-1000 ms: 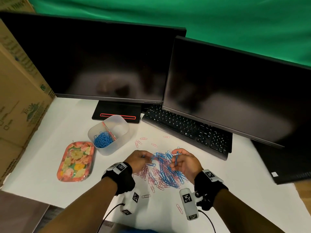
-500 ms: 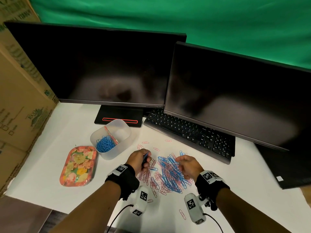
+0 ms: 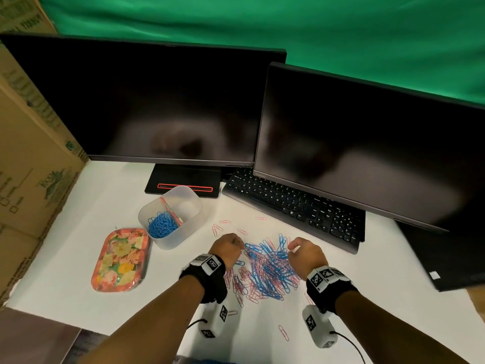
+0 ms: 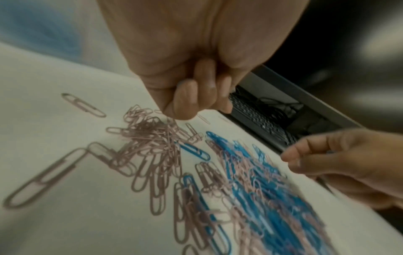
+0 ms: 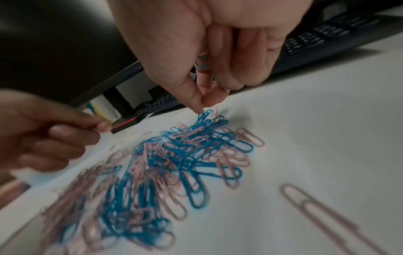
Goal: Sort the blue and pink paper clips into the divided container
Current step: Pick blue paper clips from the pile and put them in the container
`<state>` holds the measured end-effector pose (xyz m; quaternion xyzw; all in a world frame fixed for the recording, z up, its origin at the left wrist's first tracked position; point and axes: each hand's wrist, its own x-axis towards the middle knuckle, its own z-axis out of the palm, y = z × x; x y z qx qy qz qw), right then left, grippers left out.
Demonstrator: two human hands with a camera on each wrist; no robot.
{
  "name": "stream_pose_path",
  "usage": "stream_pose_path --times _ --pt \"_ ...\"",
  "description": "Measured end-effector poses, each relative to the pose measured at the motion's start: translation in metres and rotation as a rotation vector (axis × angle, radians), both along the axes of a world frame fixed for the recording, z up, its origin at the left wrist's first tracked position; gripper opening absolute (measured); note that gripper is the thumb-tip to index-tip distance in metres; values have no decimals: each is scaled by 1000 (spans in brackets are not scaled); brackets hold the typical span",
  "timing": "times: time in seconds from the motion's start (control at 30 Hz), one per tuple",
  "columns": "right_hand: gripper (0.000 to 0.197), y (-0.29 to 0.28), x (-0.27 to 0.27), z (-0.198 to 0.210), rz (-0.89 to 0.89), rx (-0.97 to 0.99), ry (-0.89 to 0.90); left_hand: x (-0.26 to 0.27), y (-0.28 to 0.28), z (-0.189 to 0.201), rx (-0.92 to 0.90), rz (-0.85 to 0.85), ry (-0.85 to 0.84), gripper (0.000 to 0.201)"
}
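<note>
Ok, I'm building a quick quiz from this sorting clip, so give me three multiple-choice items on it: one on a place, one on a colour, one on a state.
1. Where is the floral tray?
A. Left of the divided container
B. On the keyboard
C. Between the hands

2. What colour is the heap in the container's nearer compartment?
A. Pink
B. Green
C. Blue

3. What is the right hand doing?
A. Lying flat on the table
B. Pinching a clip at the pile's far edge
C. Holding the tray

Key: A, the floral tray sits left of the divided container; C, the heap is blue; B, the right hand pinches a blue clip on the pile.
</note>
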<state>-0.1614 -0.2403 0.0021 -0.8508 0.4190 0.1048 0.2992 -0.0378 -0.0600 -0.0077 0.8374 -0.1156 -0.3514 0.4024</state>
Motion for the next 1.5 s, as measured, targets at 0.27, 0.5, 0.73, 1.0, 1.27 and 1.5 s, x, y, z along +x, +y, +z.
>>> stream_pose_path --times 0.27,0.5,0.73,1.0,1.27,1.5 --pt "31 18 -6 -4 386 -111 80 -14 -11 -3 318 -581 -440 31" --pt "24 20 -12 -8 378 -105 21 -12 0 -16 361 -564 -484 15" --pt "4 18 -14 -8 306 -52 -30 0 10 -7 176 -202 -274 16" --pt "18 33 -9 -14 369 -62 51 -4 10 -3 -10 -34 13 17" --pt "15 10 -15 -2 91 311 -158 -3 5 3 -123 113 230 28" --pt "18 7 -11 24 -153 714 -309 -8 -4 11 -236 240 537 22"
